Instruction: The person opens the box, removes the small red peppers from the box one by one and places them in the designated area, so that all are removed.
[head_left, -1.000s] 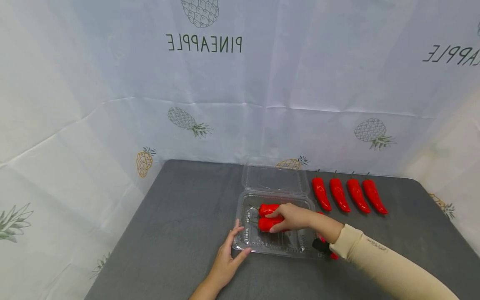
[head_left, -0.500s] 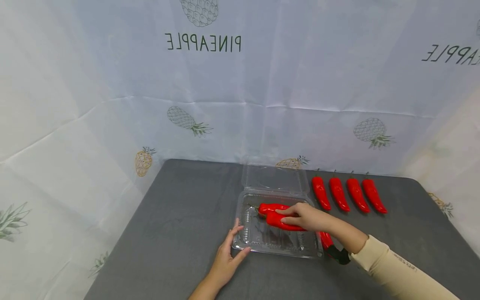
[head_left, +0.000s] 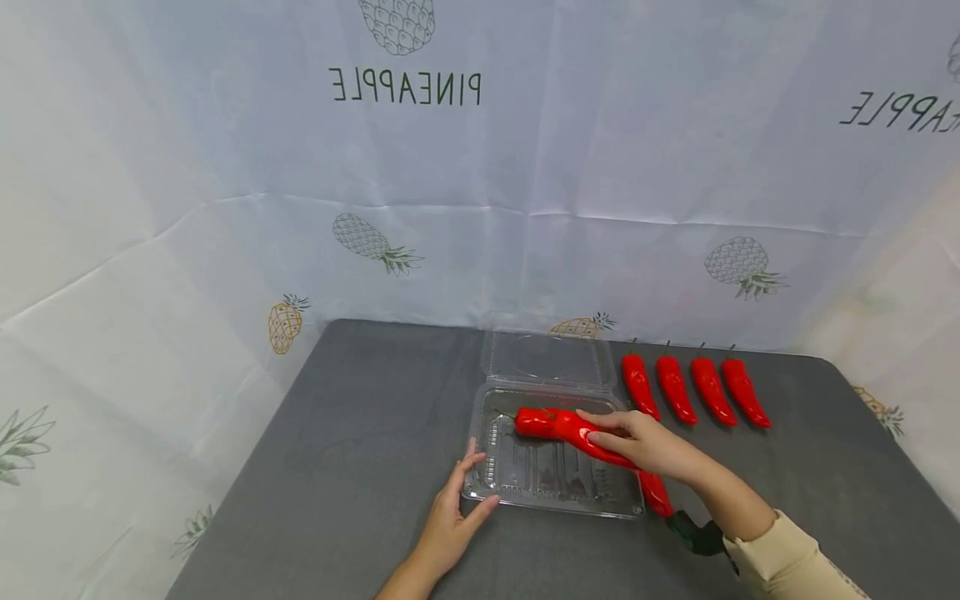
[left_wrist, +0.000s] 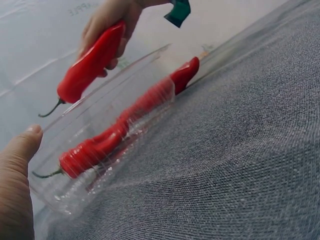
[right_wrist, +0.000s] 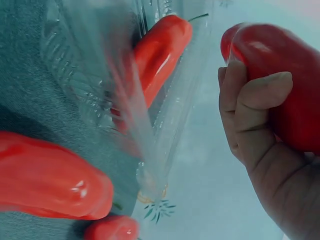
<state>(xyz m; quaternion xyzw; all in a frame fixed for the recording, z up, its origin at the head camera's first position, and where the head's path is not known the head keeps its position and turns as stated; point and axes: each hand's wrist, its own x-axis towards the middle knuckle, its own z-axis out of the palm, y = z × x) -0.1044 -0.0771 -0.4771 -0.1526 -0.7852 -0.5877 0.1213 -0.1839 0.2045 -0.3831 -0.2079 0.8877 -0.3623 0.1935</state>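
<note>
My right hand (head_left: 655, 443) grips a red chili pepper (head_left: 587, 437) above the clear plastic container (head_left: 558, 505). The pepper's stem end points left; in the left wrist view the held pepper (left_wrist: 90, 65) is raised over the container's rim. Another red chili pepper (head_left: 531, 422) lies inside along the far side, partly covered by the held one in the head view. At the container's near left corner is my left hand (head_left: 450, 521), its fingers at the left rim and its thumb at the front rim, spread and fairly straight.
Several red chili peppers (head_left: 707, 388) lie in a row at the back right of the grey table (head_left: 360, 433). Another pepper (head_left: 656, 493) lies just right of the container. The clear lid (head_left: 550, 358) is folded back, and a pineapple-print cloth (head_left: 525, 167) hangs behind.
My right hand has raised one pepper from beside the other in the container and moved it rightward. My left hand has stayed at the corner.
</note>
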